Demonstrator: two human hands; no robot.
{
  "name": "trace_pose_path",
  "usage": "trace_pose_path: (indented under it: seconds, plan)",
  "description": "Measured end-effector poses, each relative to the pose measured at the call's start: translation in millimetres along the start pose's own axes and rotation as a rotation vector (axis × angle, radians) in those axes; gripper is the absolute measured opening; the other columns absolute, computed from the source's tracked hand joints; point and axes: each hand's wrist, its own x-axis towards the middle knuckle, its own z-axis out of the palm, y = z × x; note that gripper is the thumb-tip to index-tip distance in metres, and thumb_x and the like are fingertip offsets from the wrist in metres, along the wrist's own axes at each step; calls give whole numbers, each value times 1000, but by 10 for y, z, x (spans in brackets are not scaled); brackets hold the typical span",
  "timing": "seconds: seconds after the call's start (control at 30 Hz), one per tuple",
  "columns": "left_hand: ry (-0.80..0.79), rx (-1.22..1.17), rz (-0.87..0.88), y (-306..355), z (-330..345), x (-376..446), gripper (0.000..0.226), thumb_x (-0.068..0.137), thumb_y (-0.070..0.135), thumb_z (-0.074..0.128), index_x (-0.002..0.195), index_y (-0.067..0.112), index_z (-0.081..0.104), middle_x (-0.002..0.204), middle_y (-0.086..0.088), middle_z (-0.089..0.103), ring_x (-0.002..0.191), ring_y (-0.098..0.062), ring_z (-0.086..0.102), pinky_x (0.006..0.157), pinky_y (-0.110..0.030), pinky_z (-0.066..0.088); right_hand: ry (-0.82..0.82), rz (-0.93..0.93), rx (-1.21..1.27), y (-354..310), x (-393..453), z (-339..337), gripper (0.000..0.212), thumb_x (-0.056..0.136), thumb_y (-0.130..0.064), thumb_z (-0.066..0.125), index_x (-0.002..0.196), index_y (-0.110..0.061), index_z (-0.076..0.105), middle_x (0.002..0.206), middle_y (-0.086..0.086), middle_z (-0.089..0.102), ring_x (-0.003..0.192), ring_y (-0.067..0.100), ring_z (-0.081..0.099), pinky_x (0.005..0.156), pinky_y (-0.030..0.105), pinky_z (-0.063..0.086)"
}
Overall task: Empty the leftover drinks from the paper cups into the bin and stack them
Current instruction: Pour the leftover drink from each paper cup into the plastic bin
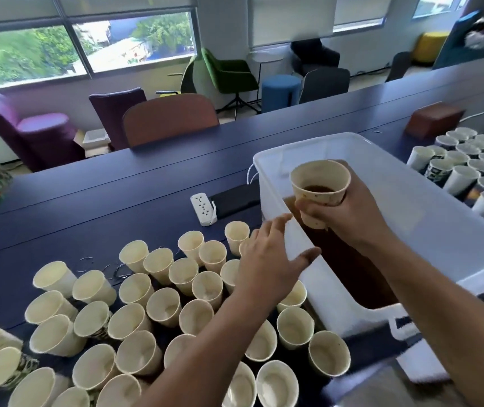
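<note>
My right hand grips a cup by its lower wall over the bin, brown drink inside. My left hand hovers unclenched above the counter's cups. Thin paper (light, easily crushed), so I'd squeeze gently, low down.

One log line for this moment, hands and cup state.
right hand: grips tan paper cup with brown drink over white plastic bin | left hand: open, above table cups | pour: not yet
</note>
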Motion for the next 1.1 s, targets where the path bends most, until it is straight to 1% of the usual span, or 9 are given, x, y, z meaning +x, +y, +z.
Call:
trace_pose_path:
  seconds: [0.23, 0.33, 0.4, 0.43, 0.5, 0.57, 0.63, 0.87, 1.1]
  plan:
    - [-178, 104, 29, 7, 187, 17, 90, 91, 67, 57, 161, 28, 17, 167, 10, 18, 150, -22, 24, 119, -42, 27, 31, 86, -240, 372, 90, -383, 52, 73, -22, 88, 113, -26, 55, 96, -16, 64, 84, -9, 60, 66, 7, 46]
    - [-233, 145, 11, -1, 212, 30, 92, 91, 71, 52, 162, 29, 12, 169, 14, 7, 152, -21, 19, 120, -41, 25, 43, 162, -358, 593, 90, -490, 54, 70, -36, 88, 111, -31, 53, 98, -14, 65, 92, 8, 63, 82, 30, 51]
    - [-243, 207, 9, 8, 195, 45, 93, 90, 74, 49, 162, 29, 10, 169, 15, 4, 152, -21, 20, 119, -41, 26, 37, 211, -455, 709, 78, -525, 56, 70, -44, 85, 112, -31, 51, 101, -10, 65, 97, 22, 63, 92, 52, 48]
    - [-245, 234, 8, 15, 181, 52, 93, 90, 75, 48, 162, 30, 10, 169, 16, 3, 151, -22, 21, 118, -41, 27, 33, 232, -498, 748, 73, -530, 55, 71, -44, 83, 113, -30, 50, 102, -8, 65, 98, 25, 62, 95, 56, 45]
    - [-251, 267, 5, 23, 166, 64, 93, 89, 77, 46, 162, 31, 10, 169, 17, 2, 150, -22, 23, 117, -42, 30, 36, 266, -572, 816, 72, -522, 54, 75, -40, 82, 116, -26, 50, 102, -4, 65, 103, 30, 61, 99, 49, 37]
    - [-264, 286, 1, 24, 169, 59, 94, 88, 79, 43, 162, 32, 9, 168, 19, 1, 150, -22, 25, 114, -43, 33, 47, 297, -659, 844, 65, -507, 53, 77, -36, 81, 116, -23, 48, 99, -3, 61, 107, 33, 58, 90, 40, 26]
    - [-269, 291, 0, 9, 184, 48, 94, 88, 80, 42, 162, 33, 8, 168, 20, 0, 148, -22, 27, 112, -44, 36, 48, 312, -722, 862, 48, -490, 53, 77, -35, 80, 116, -22, 47, 96, -3, 58, 107, 34, 58, 85, 38, 20]
    - [-275, 274, -5, -34, 230, 62, 95, 87, 81, 41, 162, 33, 7, 168, 21, -3, 150, -21, 27, 112, -47, 39, 26, 289, -806, 914, 43, -467, 52, 74, -36, 80, 103, -31, 37, 92, -5, 55, 102, 31, 61, 80, 38, 18]
    - [-282, 274, -16, -20, 230, 57, 95, 87, 80, 41, 162, 34, 6, 167, 22, -4, 150, -21, 27, 108, -46, 42, 2, 256, -856, 992, 34, -458, 51, 76, -37, 77, 114, -24, 46, 97, -6, 58, 101, 30, 61, 82, 41, 22]
